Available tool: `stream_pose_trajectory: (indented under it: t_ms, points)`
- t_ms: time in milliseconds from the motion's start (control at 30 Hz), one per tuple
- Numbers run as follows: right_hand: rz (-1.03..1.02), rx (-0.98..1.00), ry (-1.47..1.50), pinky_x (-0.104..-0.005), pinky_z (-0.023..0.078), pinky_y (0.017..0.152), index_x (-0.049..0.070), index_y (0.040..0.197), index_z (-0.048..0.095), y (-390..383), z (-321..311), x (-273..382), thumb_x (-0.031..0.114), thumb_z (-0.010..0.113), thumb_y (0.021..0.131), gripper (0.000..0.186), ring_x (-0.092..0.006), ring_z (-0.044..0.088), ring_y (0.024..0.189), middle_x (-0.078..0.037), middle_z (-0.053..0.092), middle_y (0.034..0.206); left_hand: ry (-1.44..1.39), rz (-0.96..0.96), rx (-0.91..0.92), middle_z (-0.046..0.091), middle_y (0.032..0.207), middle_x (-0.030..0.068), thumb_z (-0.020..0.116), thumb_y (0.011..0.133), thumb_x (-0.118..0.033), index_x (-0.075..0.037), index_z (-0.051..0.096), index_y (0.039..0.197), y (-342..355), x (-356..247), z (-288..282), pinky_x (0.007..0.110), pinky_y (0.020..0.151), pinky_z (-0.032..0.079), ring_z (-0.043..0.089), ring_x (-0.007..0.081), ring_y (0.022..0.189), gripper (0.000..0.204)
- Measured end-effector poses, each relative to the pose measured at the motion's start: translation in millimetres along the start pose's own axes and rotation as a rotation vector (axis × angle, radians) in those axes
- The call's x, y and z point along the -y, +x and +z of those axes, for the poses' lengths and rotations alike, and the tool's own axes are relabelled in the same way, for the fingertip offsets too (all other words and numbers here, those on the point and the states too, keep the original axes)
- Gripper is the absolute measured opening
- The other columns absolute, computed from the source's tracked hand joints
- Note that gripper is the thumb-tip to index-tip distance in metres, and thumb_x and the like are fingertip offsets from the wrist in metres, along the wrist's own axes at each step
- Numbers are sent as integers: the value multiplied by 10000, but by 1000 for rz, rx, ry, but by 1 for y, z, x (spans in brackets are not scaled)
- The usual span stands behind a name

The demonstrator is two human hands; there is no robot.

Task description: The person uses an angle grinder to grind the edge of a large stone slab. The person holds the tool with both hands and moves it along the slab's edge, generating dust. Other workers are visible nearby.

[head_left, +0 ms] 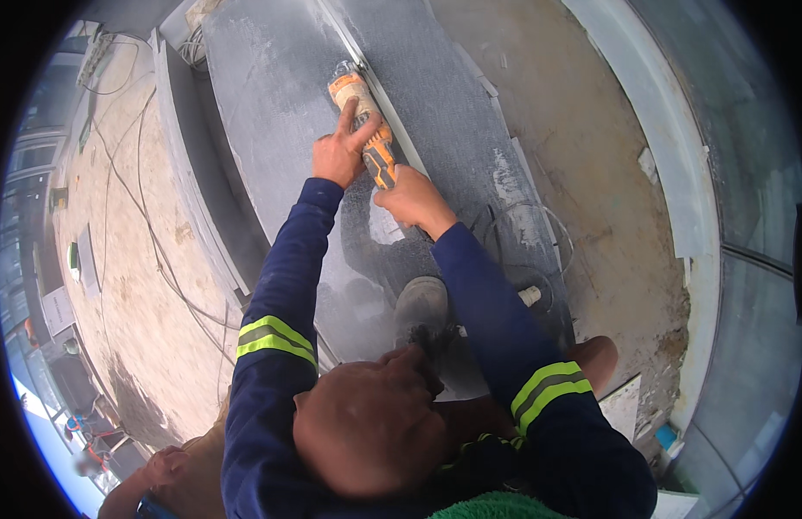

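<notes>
Grey, dusty slab (pixel 271 104) stretches under my camera, with a long pale metal strip (pixel 401 130) along it. From far, I have double grip on the orange power tool (pixel 380 159): left hand (pixel 338 156) grasps its taped front, right hand (pixel 415 201) is wrapped around its rear. Its head is just beside the strip. I judge the work underway; how much is left, I cannot tell

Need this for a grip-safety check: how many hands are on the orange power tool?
2: the left hand holds the power tool nearer its head, and the right hand grips its rear. No other hand shows on it.
</notes>
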State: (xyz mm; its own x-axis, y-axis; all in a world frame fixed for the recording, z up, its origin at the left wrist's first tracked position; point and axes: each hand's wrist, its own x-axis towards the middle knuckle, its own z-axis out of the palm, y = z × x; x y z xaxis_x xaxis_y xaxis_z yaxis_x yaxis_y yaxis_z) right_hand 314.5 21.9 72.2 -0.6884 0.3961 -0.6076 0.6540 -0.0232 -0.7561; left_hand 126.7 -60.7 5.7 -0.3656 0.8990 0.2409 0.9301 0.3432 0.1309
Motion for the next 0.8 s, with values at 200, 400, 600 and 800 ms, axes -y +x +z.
stream_pose_trajectory:
  t_ms: [200,400,600,800]
  points:
    - [-2,25,35,-365,536,495,-109,1158,654,-2,-4,4,159,735,891,386,-236,701,566,-155,712,778,-11,-14,10,509,1728,117,896,848,-298,-428,605,1473,-1,3,5,446,757,698,844,349,919,702]
    - [27,24,-21,-396,571,539,-131,1200,656,-21,-2,-1,159,738,897,428,-282,751,643,-215,747,876,-15,-3,19,524,1713,125,909,832,-294,-411,621,1466,-13,-11,-5,450,753,700,845,346,912,706]
    - [-57,-73,-42,-402,510,505,-77,1095,627,-27,12,-26,163,721,880,336,-239,666,562,-133,655,731,4,10,-19,550,1688,128,915,835,-299,-398,651,1435,-26,-23,-11,431,700,695,844,335,875,663]
    - [-55,-56,-29,-407,523,507,-79,1121,625,-31,15,-33,158,718,884,348,-239,680,573,-133,660,740,30,30,-82,570,1667,147,894,847,-280,-425,661,1381,-33,-25,-9,406,670,689,836,316,779,600]
